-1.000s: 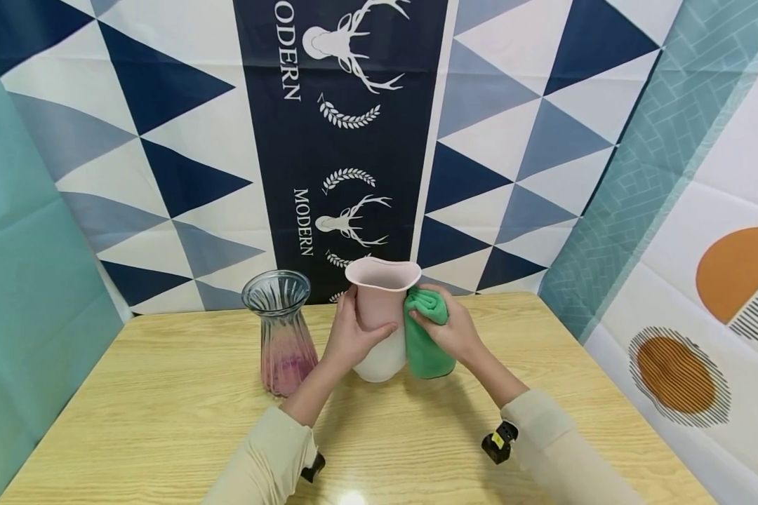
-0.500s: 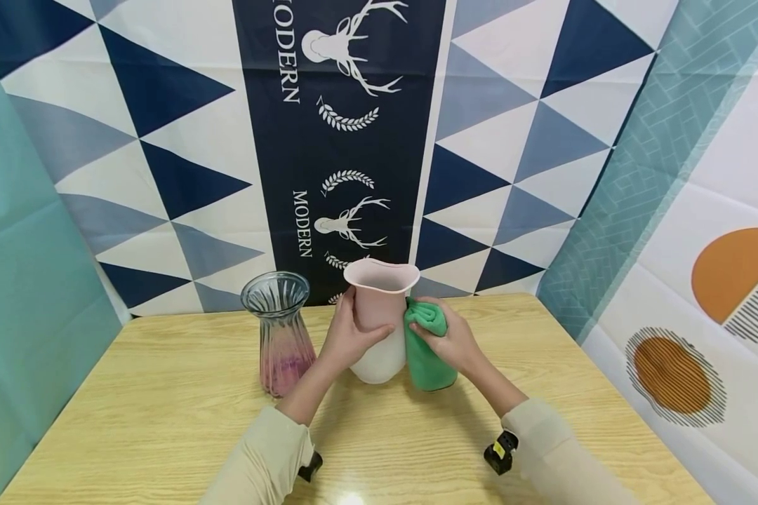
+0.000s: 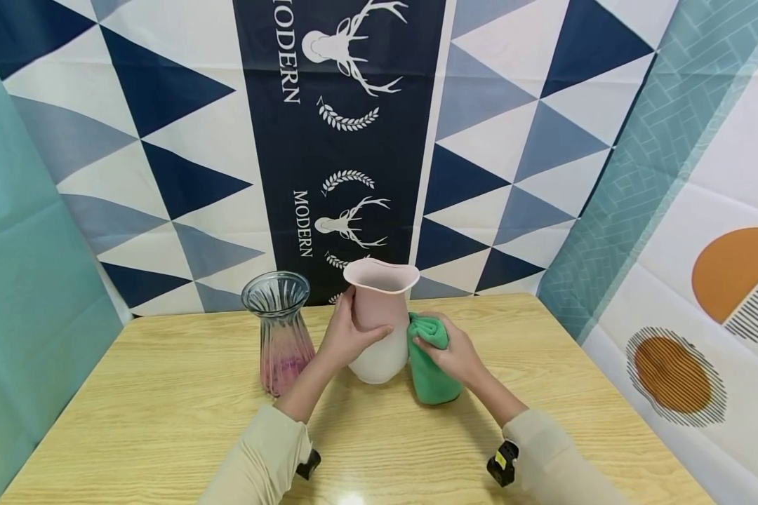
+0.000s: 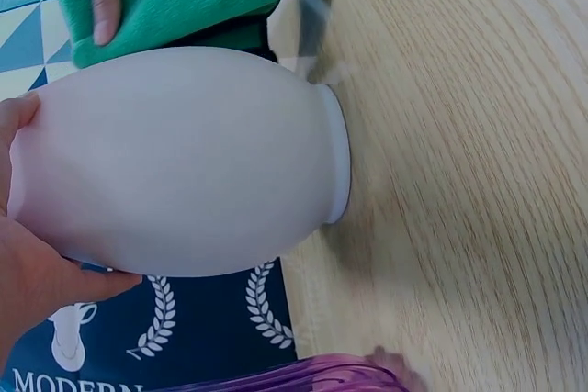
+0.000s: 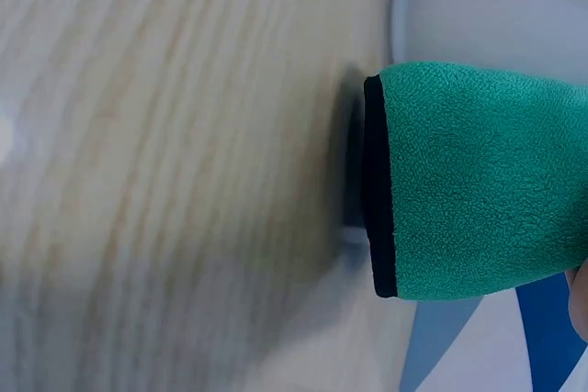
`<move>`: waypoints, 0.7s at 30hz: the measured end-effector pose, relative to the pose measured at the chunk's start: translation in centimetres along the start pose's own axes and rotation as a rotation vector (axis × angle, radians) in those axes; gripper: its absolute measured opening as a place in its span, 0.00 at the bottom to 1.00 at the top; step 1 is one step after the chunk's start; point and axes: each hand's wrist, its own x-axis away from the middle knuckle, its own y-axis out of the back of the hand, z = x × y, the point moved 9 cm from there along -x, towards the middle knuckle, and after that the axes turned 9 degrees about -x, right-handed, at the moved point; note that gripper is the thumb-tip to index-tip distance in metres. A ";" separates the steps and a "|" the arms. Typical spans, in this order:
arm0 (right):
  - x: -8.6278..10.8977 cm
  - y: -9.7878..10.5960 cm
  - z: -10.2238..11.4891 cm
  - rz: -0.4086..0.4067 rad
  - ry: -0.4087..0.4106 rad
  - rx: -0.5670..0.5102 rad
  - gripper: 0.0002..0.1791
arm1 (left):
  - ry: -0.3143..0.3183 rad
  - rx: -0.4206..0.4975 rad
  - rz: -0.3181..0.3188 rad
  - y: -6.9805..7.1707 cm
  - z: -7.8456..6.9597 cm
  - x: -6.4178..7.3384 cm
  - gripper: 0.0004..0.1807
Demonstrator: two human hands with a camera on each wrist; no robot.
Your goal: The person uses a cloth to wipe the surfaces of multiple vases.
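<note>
A pink-to-white vase [image 3: 384, 358] with a wavy rim stands upright on the wooden table. My left hand [image 3: 346, 338] grips its upper left side, thumb across the front; the left wrist view shows the vase body [image 4: 202, 162] between thumb and fingers. On the other side my right hand [image 3: 451, 349] grips a folded green cloth [image 3: 432, 375] with a black edge, held against or very close to the vase's right side. In the right wrist view the cloth [image 5: 487, 181] covers part of the vase [image 5: 496, 16], and only a bit of the hand shows.
A ribbed glass vase [image 3: 284, 337], blue-grey above and pink-purple below, stands left of the left forearm. Patterned sheets hang behind the wooden table [image 3: 183, 407] and along both sides. A black wrist camera [image 3: 502, 463] sits below the right sleeve.
My right hand has moved the green cloth downward along the vase's right side, from near the rim to lower on the body. The left hand and the vase stay nearly still.
</note>
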 end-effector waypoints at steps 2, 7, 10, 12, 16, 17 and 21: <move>0.2 -0.1 -0.3 0.008 -0.012 -0.001 0.25 | 0.004 0.007 0.002 0.0 0.0 0.0 0.53; 0.3 -0.1 -0.7 0.015 -0.027 0.004 0.25 | 0.002 0.018 -0.012 0.0 0.0 0.2 0.53; 0.3 0.0 -0.6 0.015 -0.018 0.013 0.25 | -0.009 0.032 -0.030 0.1 -0.1 0.3 0.54; 0.2 0.1 -0.4 0.014 -0.007 0.021 0.25 | -0.010 0.037 -0.040 0.0 -0.1 0.3 0.55; -0.2 0.6 0.3 -0.001 0.010 0.016 0.26 | 0.010 0.003 -0.058 0.0 0.0 0.4 0.56; -0.3 0.8 0.6 -0.007 0.022 0.013 0.26 | 0.017 -0.009 -0.062 0.0 0.0 0.4 0.57; -1.0 1.3 2.0 -0.039 0.068 0.001 0.26 | 0.035 -0.043 -0.070 0.1 0.0 0.4 0.57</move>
